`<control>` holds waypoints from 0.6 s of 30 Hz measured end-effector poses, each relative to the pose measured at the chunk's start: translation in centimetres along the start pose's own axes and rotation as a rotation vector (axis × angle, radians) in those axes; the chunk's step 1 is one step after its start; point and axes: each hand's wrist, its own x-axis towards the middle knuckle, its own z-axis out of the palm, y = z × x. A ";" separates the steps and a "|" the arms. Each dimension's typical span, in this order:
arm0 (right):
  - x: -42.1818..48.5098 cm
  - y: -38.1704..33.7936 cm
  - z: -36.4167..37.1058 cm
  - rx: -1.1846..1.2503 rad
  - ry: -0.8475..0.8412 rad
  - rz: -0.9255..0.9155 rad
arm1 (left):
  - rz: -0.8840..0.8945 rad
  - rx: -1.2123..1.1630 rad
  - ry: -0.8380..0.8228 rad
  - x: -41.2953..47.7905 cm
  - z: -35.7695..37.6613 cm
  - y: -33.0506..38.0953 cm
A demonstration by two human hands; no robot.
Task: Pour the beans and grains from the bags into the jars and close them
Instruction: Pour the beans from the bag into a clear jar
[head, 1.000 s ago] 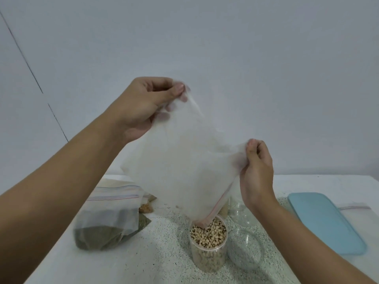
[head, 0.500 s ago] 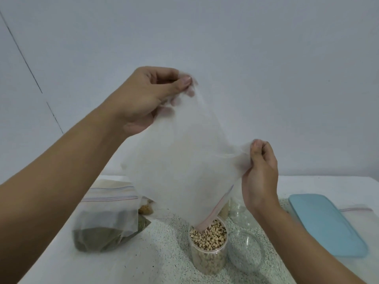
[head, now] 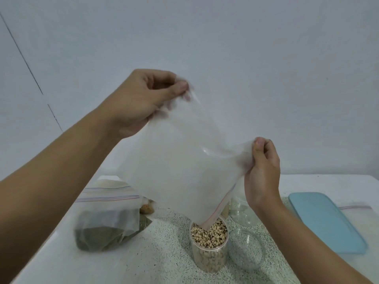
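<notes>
Above the speckled counter [head: 160, 261], your left hand [head: 141, 101] pinches the top corner of a limp, translucent zip bag [head: 184, 167]; your right hand [head: 262, 173] pinches its side corner. The bag's lowest corner dips into the clear round jar [head: 209, 253] of pale beans, hiding its far rim.

- Just right of the jar: a clear round container [head: 247, 250].
- Left: a bag of dark green grains [head: 106, 230].
- Right: a flat blue lid [head: 326, 222].
</notes>
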 end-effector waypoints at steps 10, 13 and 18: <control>0.4 0.8 0.3 0.002 0.070 0.018 | -0.081 0.067 0.012 -2.9 -2.8 -2.3; 0.4 1.1 0.3 -0.010 0.075 0.018 | -0.080 0.086 0.027 -4.8 -3.6 -3.7; 0.6 1.4 0.1 -0.024 0.088 0.038 | -0.262 0.234 -0.039 -10.6 -3.5 -9.1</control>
